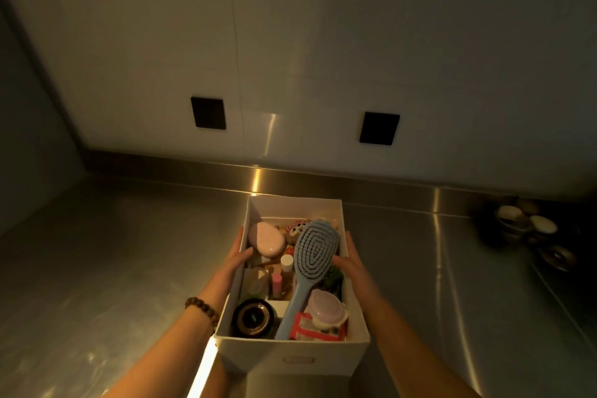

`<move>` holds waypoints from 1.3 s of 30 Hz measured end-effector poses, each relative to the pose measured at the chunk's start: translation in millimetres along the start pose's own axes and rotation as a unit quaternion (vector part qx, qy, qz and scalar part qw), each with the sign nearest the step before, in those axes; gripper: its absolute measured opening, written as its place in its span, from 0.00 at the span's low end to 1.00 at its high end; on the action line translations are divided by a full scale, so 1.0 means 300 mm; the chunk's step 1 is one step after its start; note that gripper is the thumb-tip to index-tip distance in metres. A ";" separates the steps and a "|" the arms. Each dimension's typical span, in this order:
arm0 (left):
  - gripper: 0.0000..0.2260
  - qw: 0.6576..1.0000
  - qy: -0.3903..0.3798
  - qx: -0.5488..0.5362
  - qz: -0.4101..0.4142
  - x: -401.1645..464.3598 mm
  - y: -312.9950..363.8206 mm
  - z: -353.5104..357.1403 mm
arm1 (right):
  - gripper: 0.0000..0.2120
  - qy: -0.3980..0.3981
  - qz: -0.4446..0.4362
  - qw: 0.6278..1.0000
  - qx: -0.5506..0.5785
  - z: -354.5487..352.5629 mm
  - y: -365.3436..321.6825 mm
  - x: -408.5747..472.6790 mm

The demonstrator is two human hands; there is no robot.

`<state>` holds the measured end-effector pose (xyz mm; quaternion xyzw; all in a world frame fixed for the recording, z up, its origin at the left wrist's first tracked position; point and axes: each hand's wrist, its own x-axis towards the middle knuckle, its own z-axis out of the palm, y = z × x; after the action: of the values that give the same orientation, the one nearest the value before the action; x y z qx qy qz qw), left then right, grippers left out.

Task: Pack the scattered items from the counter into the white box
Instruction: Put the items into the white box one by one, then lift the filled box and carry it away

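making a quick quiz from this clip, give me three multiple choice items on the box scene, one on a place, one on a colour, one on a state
1. Where does the white box sit?
A. on the steel counter
B. on a wooden shelf
C. on the floor

2. What colour is the hairbrush in the box?
A. red
B. light blue
C. black

3. How are the hands placed?
A. both hang idle away from the box
B. only one touches it
C. one grips each side wall

Answers:
1. A, bare steel counter surrounds the box.
2. B, its head and handle are light blue.
3. C, the left hand and right hand each hold a side wall, thumbs over the rim.
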<state>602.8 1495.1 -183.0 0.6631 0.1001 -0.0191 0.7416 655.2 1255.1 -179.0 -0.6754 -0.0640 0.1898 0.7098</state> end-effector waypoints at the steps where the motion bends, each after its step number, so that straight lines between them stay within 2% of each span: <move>1: 0.41 1.000 0.002 -0.002 0.003 -0.003 -0.007 0.005 | 0.30 -0.002 -0.003 1.000 -0.001 0.001 0.002 -0.003; 2: 0.41 1.000 0.005 0.000 0.008 -0.009 -0.013 0.012 | 0.29 -0.003 -0.008 1.000 0.001 -0.001 0.003 -0.006; 4: 0.50 1.000 0.000 0.008 0.017 -0.024 -0.018 0.034 | 0.27 -0.005 -0.018 1.000 0.006 -0.012 0.002 -0.027; 5: 0.56 1.000 -0.011 0.012 0.022 -0.031 -0.018 0.049 | 0.28 -0.006 -0.021 1.000 0.011 -0.022 -0.001 -0.045; 6: 0.57 0.999 -0.020 0.014 0.028 -0.038 -0.021 0.067 | 0.30 -0.004 -0.022 1.000 0.015 -0.037 -0.005 -0.063; 10: 0.42 0.998 -0.044 0.003 0.045 -0.051 0.000 0.190 | 0.30 0.041 -0.034 0.999 -0.003 -0.143 -0.044 -0.139; 12: 0.43 0.997 -0.062 0.004 0.052 -0.058 0.026 0.279 | 0.29 0.061 -0.051 0.997 -0.017 -0.214 -0.073 -0.194; 15: 0.54 0.992 -0.120 0.008 0.049 -0.093 0.057 0.442 | 0.27 0.112 -0.084 0.989 -0.049 -0.335 -0.102 -0.303; 20: 0.57 0.979 -0.192 0.022 0.069 -0.207 0.051 0.772 | 0.29 0.204 -0.082 0.975 -0.041 -0.587 -0.073 -0.592; 25: 0.49 0.956 -0.290 -0.005 0.043 -0.391 -0.018 1.145 | 0.30 0.288 -0.094 0.951 -0.068 -0.837 -0.030 -0.962; 30: 0.40 0.929 -0.368 0.037 0.033 -0.624 -0.134 1.525 | 0.32 0.353 -0.080 0.931 -0.040 -1.082 0.053 -1.425; 32: 0.34 0.910 -0.412 0.032 0.020 -0.728 -0.191 1.678 | 0.33 0.388 -0.077 0.918 -0.038 -1.165 0.071 -1.614; 34: 0.34 0.891 -0.453 0.033 0.021 -0.828 -0.239 1.830 | 0.32 0.424 -0.083 0.901 -0.045 -1.241 0.098 -1.792; 39: 0.32 0.848 -0.527 0.055 0.015 -1.062 -0.360 2.157 | 0.44 0.473 -0.083 0.877 -0.030 -1.348 0.152 -2.197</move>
<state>353.1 809.9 -168.3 0.5945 -0.3174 -0.3602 0.6450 180.9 643.4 -146.8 -0.6980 0.2180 -0.2137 0.6478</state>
